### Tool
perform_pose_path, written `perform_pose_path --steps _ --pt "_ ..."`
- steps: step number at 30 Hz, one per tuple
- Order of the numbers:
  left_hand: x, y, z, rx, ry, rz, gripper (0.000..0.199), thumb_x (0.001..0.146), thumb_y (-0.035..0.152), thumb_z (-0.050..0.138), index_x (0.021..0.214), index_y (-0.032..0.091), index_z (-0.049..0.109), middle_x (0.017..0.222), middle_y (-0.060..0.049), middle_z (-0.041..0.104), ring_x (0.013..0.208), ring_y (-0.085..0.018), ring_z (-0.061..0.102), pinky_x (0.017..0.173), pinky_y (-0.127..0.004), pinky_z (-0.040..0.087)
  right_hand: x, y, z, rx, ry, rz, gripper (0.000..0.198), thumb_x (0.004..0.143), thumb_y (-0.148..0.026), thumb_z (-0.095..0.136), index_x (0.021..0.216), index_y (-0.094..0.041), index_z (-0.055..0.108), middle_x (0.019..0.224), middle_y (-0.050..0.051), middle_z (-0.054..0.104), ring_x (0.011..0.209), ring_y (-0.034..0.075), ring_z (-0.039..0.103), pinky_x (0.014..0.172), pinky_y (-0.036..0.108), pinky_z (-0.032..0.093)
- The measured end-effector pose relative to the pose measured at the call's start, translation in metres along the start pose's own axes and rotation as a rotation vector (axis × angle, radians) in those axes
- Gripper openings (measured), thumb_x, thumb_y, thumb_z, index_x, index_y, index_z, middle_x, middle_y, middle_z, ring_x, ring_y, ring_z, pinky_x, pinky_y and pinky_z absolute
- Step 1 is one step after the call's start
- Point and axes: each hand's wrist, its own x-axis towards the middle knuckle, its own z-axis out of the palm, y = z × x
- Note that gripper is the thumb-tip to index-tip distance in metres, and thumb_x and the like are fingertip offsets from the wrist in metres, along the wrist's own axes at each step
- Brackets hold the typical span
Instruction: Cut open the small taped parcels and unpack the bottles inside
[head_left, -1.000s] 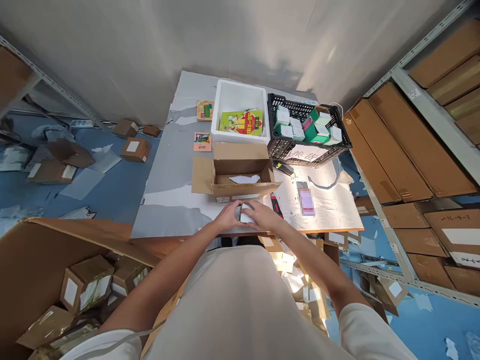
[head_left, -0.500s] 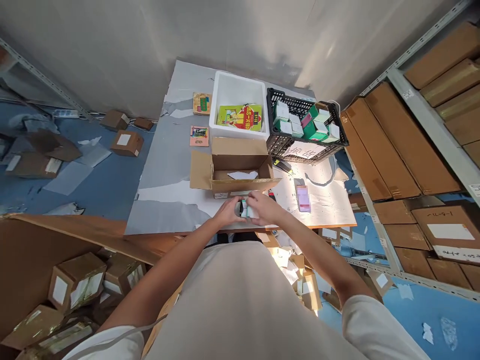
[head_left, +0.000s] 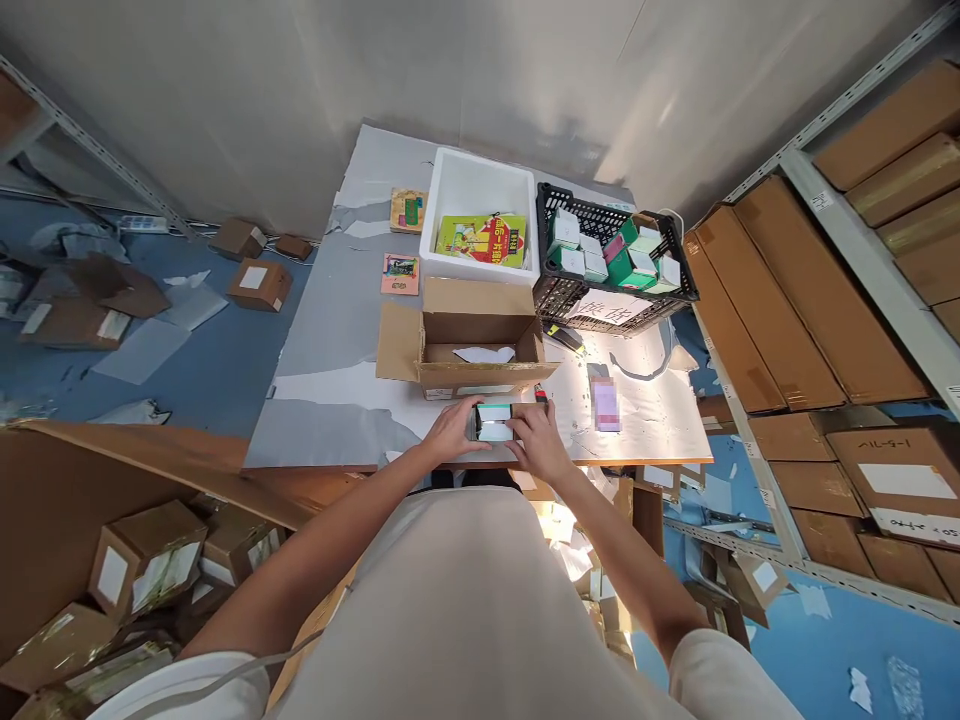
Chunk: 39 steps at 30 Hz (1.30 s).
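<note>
A small white-and-green box [head_left: 493, 424] lies between my two hands over the table's front edge. My left hand [head_left: 452, 432] is closed on its left end. At the other end, my right hand [head_left: 538, 442] grips the box with bent fingers. A dark strip shows along the box's left side; what it is, I cannot make out. Just beyond my hands stands an open cardboard carton [head_left: 480, 335] with its flaps folded out. Inside it lies a white piece of paper [head_left: 484, 355].
Behind the carton, a white foam bin [head_left: 480, 170] holds green and red packets. To its right, a black crate [head_left: 559, 295] holds several green-and-white boxes. A phone [head_left: 605, 404], a box cutter [head_left: 568, 338] and two small booklets lie on the table [head_left: 322, 330]. Carton-filled shelves [head_left: 799, 170] stand right.
My hands have moved apart, and the right hand has shifted right and down. More of the box's white and green face shows between them. The camera view has tilted slightly.
</note>
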Motion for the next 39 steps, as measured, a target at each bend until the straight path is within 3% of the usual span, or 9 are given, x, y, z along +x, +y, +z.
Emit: perform_pose_path --steps 4,8,12,18,25,29,32,35,39 --pt "0.000 -0.003 0.002 -0.015 0.052 0.045 0.066 0.067 0.029 0.072 0.125 0.019 0.042 0.135 -0.014 0.050 0.124 -0.026 0.051 0.103 -0.042 0.042 -0.010 0.005 0.012 0.015 0.060 -0.084 0.023 0.092 -0.017 0.038 0.089 -0.022 0.060 0.107 0.009 0.060 0.107 0.022 0.052 0.108 0.058 0.023" --pt "-0.002 -0.010 0.004 0.038 0.030 0.163 0.031 0.075 0.023 0.062 0.105 0.020 0.052 0.137 -0.013 0.047 0.125 -0.024 0.049 0.101 -0.041 0.044 -0.019 0.012 0.023 -0.009 0.091 -0.193 0.020 0.093 -0.023 0.042 0.092 -0.021 0.061 0.121 0.011 0.057 0.121 0.024 0.045 0.106 0.057 0.028" --pt "-0.005 -0.018 0.011 0.042 0.093 0.227 0.024 0.075 0.020 0.060 0.099 0.021 0.055 0.135 -0.011 0.047 0.124 -0.024 0.049 0.099 -0.040 0.046 -0.022 0.016 0.030 0.000 0.168 -0.222 0.020 0.093 -0.021 0.044 0.089 -0.019 0.063 0.120 0.012 0.058 0.119 0.025 0.047 0.104 0.056 0.033" --pt "-0.005 -0.018 0.014 0.013 0.149 0.226 0.057 0.076 0.026 0.062 0.130 0.021 0.045 0.133 -0.012 0.049 0.123 -0.025 0.049 0.104 -0.042 0.042 -0.024 0.018 0.034 0.044 0.163 -0.206 0.020 0.092 -0.020 0.046 0.087 -0.021 0.065 0.121 0.010 0.058 0.123 0.024 0.045 0.104 0.049 0.037" --pt "0.001 -0.006 -0.007 0.026 -0.060 0.204 0.119 0.050 0.050 0.080 0.147 0.018 0.019 0.141 -0.016 0.042 0.127 -0.034 0.044 0.105 -0.048 0.039 -0.018 0.016 0.027 0.103 0.192 -0.214 0.023 0.093 -0.018 0.044 0.087 -0.019 0.066 0.116 0.012 0.059 0.113 0.022 0.050 0.096 0.043 0.043" --pt "0.001 -0.001 -0.008 0.037 -0.019 0.135 0.102 0.057 0.053 0.077 0.141 0.019 0.032 0.136 -0.015 0.048 0.123 -0.034 0.047 0.102 -0.049 0.039 -0.012 0.015 0.015 0.174 0.139 -0.187 0.018 0.092 -0.025 0.048 0.089 -0.020 0.065 0.117 0.012 0.059 0.108 0.023 0.052 0.090 0.041 0.045" --pt "0.001 0.001 -0.004 0.028 0.038 0.118 0.087 0.061 0.049 0.076 0.135 0.019 0.040 0.130 -0.014 0.053 0.119 -0.032 0.051 0.099 -0.047 0.041 0.002 0.008 -0.001 0.159 0.034 -0.061 0.020 0.092 -0.030 0.047 0.096 -0.019 0.064 0.109 0.011 0.063 0.102 0.022 0.056 0.088 0.039 0.044" --pt "0.002 0.001 0.001 0.053 0.064 0.120 0.084 0.059 0.047 0.077 0.131 0.018 0.043 0.124 -0.013 0.056 0.115 -0.031 0.054 0.097 -0.046 0.043 0.025 -0.009 -0.015 -0.028 -0.127 0.117 0.021 0.088 -0.036 0.054 0.097 -0.018 0.062 0.098 0.010 0.067 0.096 0.025 0.058 0.086 0.040 0.040" --pt "0.002 0.002 0.008 0.070 0.113 0.112 0.080 0.056 0.036 0.076 0.128 0.019 0.045 0.121 -0.011 0.058 0.113 -0.029 0.055 0.097 -0.044 0.044 0.052 -0.033 -0.022 -0.255 -0.284 0.273 0.047 0.075 -0.046 0.068 0.109 -0.015 0.056 0.090 0.014 0.070 0.098 0.032 0.058 0.084 0.043 0.038"
